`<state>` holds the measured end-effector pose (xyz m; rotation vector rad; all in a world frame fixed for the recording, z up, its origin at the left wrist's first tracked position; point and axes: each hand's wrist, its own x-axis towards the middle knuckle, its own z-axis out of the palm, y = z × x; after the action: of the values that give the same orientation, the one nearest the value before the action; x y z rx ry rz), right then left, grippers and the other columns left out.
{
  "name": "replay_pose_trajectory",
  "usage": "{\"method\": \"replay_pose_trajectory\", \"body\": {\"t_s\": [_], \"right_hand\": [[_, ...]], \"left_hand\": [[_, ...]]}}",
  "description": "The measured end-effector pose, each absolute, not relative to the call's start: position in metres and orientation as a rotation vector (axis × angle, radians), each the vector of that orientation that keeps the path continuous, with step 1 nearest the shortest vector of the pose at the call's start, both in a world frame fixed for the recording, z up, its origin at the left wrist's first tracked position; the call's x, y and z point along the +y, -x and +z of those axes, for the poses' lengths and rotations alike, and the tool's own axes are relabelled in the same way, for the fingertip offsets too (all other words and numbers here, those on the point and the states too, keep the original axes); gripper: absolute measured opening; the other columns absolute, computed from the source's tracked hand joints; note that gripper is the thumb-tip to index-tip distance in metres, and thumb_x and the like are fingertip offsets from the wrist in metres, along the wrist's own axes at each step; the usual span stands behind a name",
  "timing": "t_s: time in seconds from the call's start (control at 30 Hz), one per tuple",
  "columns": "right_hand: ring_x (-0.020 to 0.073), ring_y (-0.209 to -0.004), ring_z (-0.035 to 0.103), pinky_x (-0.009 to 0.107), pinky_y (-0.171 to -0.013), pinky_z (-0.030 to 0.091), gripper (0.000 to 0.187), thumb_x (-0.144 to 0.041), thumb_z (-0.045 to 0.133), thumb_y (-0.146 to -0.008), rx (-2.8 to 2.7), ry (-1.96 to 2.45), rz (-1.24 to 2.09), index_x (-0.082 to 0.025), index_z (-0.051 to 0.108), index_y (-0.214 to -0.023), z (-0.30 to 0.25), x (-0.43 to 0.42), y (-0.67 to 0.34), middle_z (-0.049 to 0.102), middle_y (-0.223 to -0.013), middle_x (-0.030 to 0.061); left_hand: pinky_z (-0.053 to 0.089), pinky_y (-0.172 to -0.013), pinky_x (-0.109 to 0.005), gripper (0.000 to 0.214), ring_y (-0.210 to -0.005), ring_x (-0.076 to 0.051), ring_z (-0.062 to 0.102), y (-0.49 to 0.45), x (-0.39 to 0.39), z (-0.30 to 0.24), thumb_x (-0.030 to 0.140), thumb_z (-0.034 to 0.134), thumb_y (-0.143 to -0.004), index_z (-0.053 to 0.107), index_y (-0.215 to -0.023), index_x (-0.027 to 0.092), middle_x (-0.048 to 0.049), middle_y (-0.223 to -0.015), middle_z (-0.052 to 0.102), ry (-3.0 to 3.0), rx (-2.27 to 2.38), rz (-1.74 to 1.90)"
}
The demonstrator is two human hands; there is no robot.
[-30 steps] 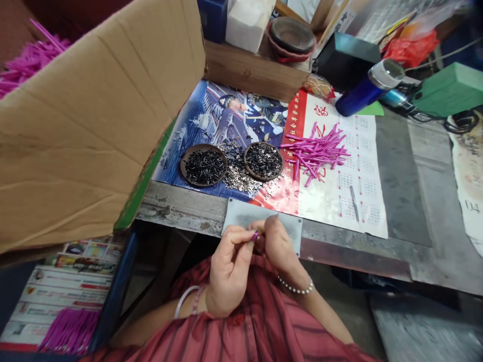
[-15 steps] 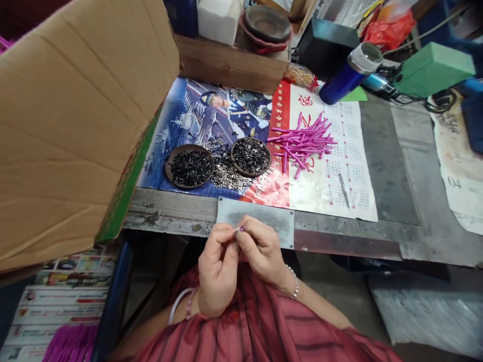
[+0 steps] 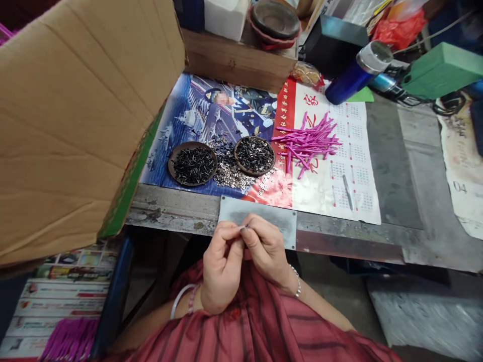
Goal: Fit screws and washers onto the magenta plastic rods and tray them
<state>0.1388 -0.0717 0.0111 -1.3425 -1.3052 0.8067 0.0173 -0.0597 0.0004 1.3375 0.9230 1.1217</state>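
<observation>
On my feed, the left grip point(image 3: 222, 266) and the right grip point(image 3: 266, 249) meet at lower centre of the frame, fingertips together and clamped on a tiny pink-tipped piece point(image 3: 244, 227), too small for me to make out further. It sits between the two grips, just above a grey metal plate point(image 3: 256, 221) at the near edge of the worktop point(image 3: 169, 208). Beyond that, at centre, I see a left dish point(image 3: 192, 163) and a right dish point(image 3: 254, 156), both holding black pins, with silver washers point(image 3: 228, 173) scattered between them. To their right lies a heap of magenta sticks point(image 3: 305, 148) on a printed calendar point(image 3: 358, 201). A cardboard box flap point(image 3: 75, 115) fills the upper left, and a blue flask point(image 3: 349, 75) lies at upper right.
</observation>
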Motion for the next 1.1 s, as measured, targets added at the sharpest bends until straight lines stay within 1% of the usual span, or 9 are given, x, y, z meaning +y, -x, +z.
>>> {"method": "replay_pose_trajectory", "body": {"t_s": [0.1,0.2,0.27,0.37,0.47,0.57,0.67,0.9,1.1], "right_hand": [[0.0163,-0.072,0.053,0.029,-0.062,0.045,0.023,-0.031,0.051,-0.103,-1.335,1.353,0.741,-0.021,0.053,-0.083,0.013,-0.071,-0.139,0.054,-0.079,0.0009],[0.019,-0.079,0.057,0.032,-0.068,0.05,0.021,-0.034,0.05,-0.104,-1.431,1.396,0.623,-0.021,0.056,-0.089,0.014,-0.072,-0.141,0.057,-0.085,0.0041],[0.0201,-0.082,0.06,0.034,-0.07,0.053,0.017,-0.03,0.05,-0.105,-1.459,1.43,0.518,-0.021,0.059,-0.094,0.015,-0.074,-0.141,0.06,-0.089,0.0059],[0.0205,-0.083,0.062,0.034,-0.071,0.055,0.006,-0.019,0.057,-0.1,-1.437,1.47,0.414,-0.022,0.063,-0.099,0.015,-0.077,-0.139,0.065,-0.089,0.0059],[0.0191,-0.08,0.063,0.032,-0.07,0.055,0.009,-0.013,0.064,-0.095,-1.345,1.469,0.469,-0.022,0.066,-0.096,0.015,-0.078,-0.135,0.067,-0.086,0.004],[0.0175,-0.075,0.064,0.03,-0.066,0.054,0.009,-0.013,0.068,-0.093,-1.21,1.476,0.586,-0.021,0.069,-0.09,0.013,-0.079,-0.131,0.068,-0.083,0.0028],[0.0176,-0.073,0.066,0.03,-0.064,0.055,0.011,-0.015,0.064,-0.096,-1.171,1.512,0.621,-0.021,0.069,-0.088,0.012,-0.08,-0.128,0.07,-0.082,0.0033],[0.0185,-0.08,0.068,0.03,-0.071,0.056,0.014,-0.017,0.055,-0.101,-1.329,1.57,0.459,-0.02,0.066,-0.095,0.008,-0.081,-0.124,0.072,-0.088,0.0058],[0.0152,-0.064,0.059,0.028,-0.059,0.047,0.029,-0.025,0.048,-0.105,-1.368,1.629,0.422,-0.02,0.059,-0.078,0.007,-0.082,-0.124,0.061,-0.072,0.0023]], "left_hand": [[0.056,-0.085,-0.023,0.016,-0.093,-0.014,0.067,-0.017,-0.059,-0.002,0.014,0.058,-0.098,0.068,-0.107,0.022,-0.0037,-0.099,0.064,-1.329,0.937,1.128],[0.056,-0.082,-0.022,0.017,-0.091,-0.014,0.067,-0.016,-0.06,-0.003,0.014,0.059,-0.098,0.069,-0.109,0.022,-0.0035,-0.099,0.064,-1.321,0.945,1.151],[0.056,-0.08,-0.021,0.016,-0.089,-0.014,0.067,-0.016,-0.06,-0.003,0.014,0.06,-0.097,0.07,-0.108,0.022,-0.0034,-0.097,0.064,-1.318,0.952,1.161],[0.057,-0.079,-0.023,0.017,-0.09,-0.015,0.067,-0.016,-0.06,-0.003,0.015,0.059,-0.097,0.071,-0.108,0.021,-0.0043,-0.097,0.065,-1.314,0.961,1.166],[0.057,-0.081,-0.023,0.018,-0.091,-0.015,0.067,-0.016,-0.06,-0.005,0.014,0.059,-0.097,0.07,-0.109,0.022,-0.0041,-0.097,0.064,-1.304,0.957,1.17],[0.057,-0.081,-0.024,0.015,-0.09,-0.015,0.067,-0.016,-0.061,-0.007,0.015,0.06,-0.097,0.07,-0.106,0.021,-0.0041,-0.096,0.065,-1.291,0.969,1.181],[0.057,-0.078,-0.023,0.013,-0.088,-0.015,0.067,-0.016,-0.063,-0.008,0.017,0.06,-0.098,0.07,-0.105,0.021,-0.004,-0.095,0.065,-1.28,0.981,1.18],[0.056,-0.082,-0.023,0.013,-0.091,-0.014,0.067,-0.016,-0.066,-0.012,0.014,0.059,-0.098,0.068,-0.104,0.021,-0.0034,-0.097,0.065,-1.283,0.981,1.189],[0.057,-0.078,-0.023,0.011,-0.089,-0.015,0.068,-0.016,-0.072,-0.01,0.019,0.058,-0.099,0.068,-0.104,0.021,-0.0048,-0.098,0.066,-1.26,0.974,1.158]]}}
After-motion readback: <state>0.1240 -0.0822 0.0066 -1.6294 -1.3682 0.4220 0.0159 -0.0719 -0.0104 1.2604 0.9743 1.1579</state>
